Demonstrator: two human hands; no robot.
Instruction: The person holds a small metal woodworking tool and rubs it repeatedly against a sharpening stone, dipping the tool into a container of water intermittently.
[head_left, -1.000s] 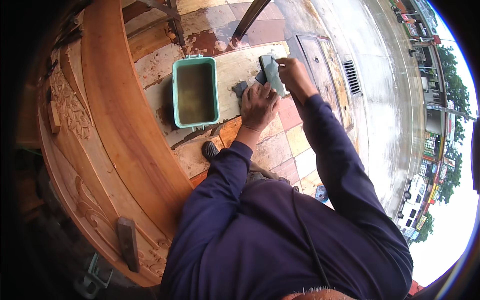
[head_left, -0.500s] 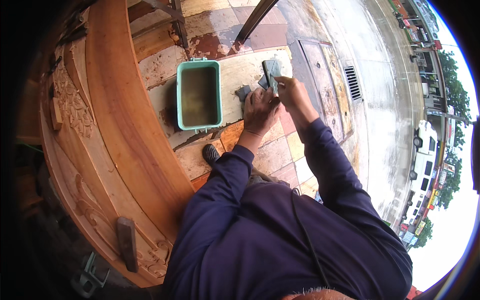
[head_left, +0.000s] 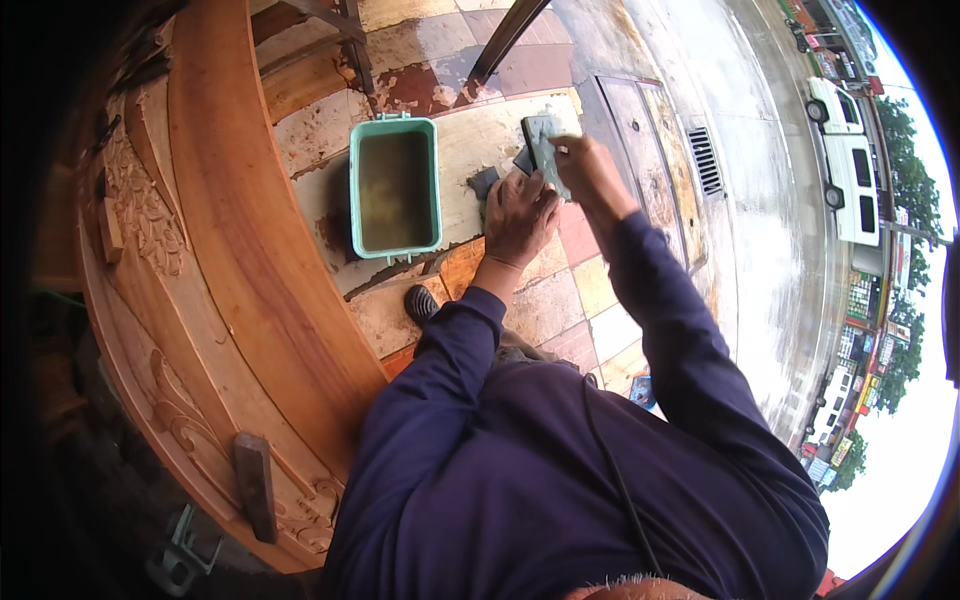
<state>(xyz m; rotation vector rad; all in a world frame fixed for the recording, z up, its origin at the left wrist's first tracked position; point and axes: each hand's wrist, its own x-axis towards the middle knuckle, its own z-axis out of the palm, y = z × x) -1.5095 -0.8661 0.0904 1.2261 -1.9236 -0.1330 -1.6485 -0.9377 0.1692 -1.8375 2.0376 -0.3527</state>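
Note:
A grey-green, wet-looking sharpening stone (head_left: pixel 543 135) lies on a pale, worn board (head_left: pixel 465 140). My left hand (head_left: pixel 522 215) is closed around the stone's near end, back of the hand up. Over the stone's right side is my right hand (head_left: pixel 590 172), its fingers pinched together against the top face. Whatever those fingers grip is too small or hidden to make out. Small dark grey pieces (head_left: pixel 484 182) lie on the board just left of the stone. Farther left stands a green plastic basin (head_left: pixel 438 190) holding murky brownish water.
A long curved wooden panel (head_left: pixel 230 220) with carved leaf patterns fills the left side, a dark wood block (head_left: pixel 254 485) resting on it. Patchwork tiles (head_left: pixel 590 290) cover the floor. To the right are a drain grate (head_left: pixel 704 160) and a wet road with a white van (head_left: pixel 853 170).
My right hand has shifted slightly toward the stone's far end, and more of its top face shows. My left hand stays nearly in place. Vans have moved along the road.

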